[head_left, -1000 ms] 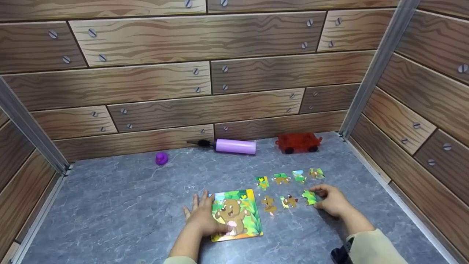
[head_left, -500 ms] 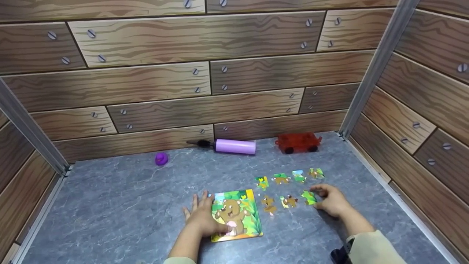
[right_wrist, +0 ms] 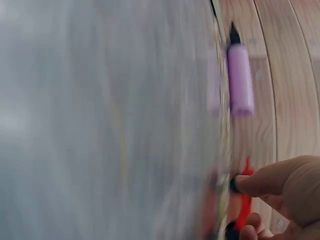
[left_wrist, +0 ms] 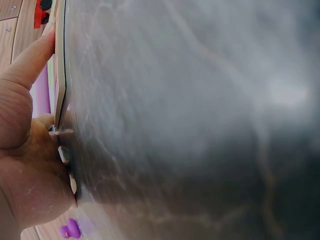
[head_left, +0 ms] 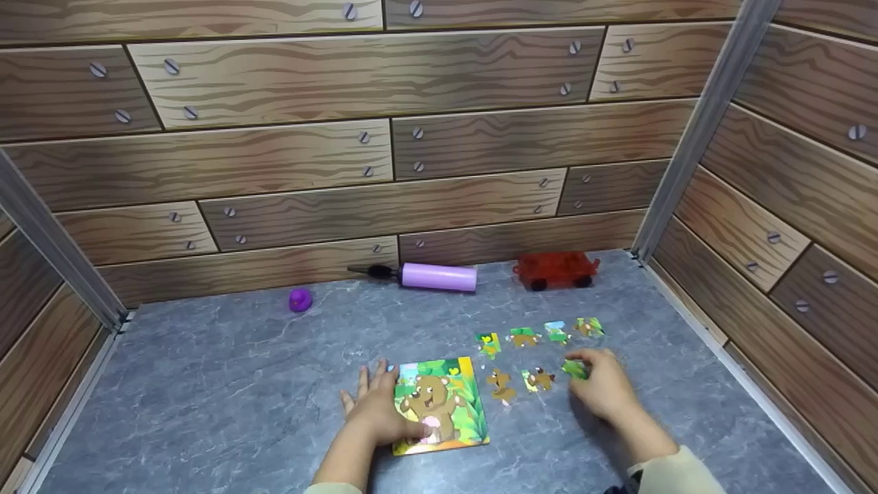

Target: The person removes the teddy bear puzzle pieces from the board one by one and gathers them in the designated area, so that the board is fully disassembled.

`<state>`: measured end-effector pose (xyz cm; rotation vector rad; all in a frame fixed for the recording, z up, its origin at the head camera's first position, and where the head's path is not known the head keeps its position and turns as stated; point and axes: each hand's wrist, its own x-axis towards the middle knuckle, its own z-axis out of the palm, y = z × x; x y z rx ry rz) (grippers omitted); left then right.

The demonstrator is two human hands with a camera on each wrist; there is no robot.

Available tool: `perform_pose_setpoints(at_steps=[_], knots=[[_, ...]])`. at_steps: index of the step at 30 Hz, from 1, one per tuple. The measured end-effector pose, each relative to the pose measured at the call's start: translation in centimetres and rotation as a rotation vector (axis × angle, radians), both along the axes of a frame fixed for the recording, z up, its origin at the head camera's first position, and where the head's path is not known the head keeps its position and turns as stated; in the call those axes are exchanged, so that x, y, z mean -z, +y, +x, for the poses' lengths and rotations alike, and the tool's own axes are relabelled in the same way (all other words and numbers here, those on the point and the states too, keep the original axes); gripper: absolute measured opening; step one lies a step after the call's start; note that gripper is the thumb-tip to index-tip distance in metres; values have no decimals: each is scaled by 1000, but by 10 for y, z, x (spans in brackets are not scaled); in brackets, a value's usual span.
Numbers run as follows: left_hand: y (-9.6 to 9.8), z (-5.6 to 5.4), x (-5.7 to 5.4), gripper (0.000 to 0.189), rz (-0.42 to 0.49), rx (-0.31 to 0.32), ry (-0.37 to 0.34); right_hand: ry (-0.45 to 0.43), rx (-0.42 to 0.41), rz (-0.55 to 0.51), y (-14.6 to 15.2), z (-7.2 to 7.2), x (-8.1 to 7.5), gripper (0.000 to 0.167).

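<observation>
Spread over the left side of a bear picture puzzle board [head_left: 458,412], my left hand [head_left: 377,412] rests with its thumb on the picture and its fingers straight along the board's left edge. In the left wrist view that thumb lies on the board's top, seen edge-on. My right hand [head_left: 603,387] pinches a green puzzle piece [head_left: 573,369] between thumb and fingers, the piece partly covered by them. Left of it lie a bear piece [head_left: 538,379] and a brown piece [head_left: 501,386]. The right wrist view shows the thumb [right_wrist: 270,177] but not the piece clearly.
Several more pieces, among them a blue-and-green one [head_left: 557,332], lie in a row behind. Along the back wall are a purple hand pump [head_left: 439,277] and a red toy wagon [head_left: 557,269]. A purple rubber duck [head_left: 300,300] sits at back left. Wood-patterned walls enclose the grey tabletop [head_left: 206,384].
My right hand has turned and shifted slightly left, and the green puzzle piece in its fingers is now tilted. The left hand and the board stay in place.
</observation>
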<state>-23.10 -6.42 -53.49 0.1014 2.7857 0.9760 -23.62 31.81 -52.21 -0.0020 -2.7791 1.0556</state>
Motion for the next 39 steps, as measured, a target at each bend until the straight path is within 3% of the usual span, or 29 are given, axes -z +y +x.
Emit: perform_pose_setpoints(at_steps=[3,7,14,18,24,32,39], knots=[[0,0,0,125,-6,0,-12,50,-44,-33,-26,6,-6,37],[1,0,-1,124,-8,0,-18,53,-139,-112,-61,15,-13,37],[1,1,-1,122,0,8,-13,-19,-349,-189,-111,32,-11,42],[1,2,-5,123,0,7,-5,-59,-422,-189,-132,37,-7,48],[1,2,-3,123,9,10,2,-106,-458,-92,-151,39,-2,55],[1,2,-5,123,1,20,1,-128,-460,66,-160,39,1,51],[0,1,-2,125,-1,23,9,-154,-430,87,-163,39,1,44]])
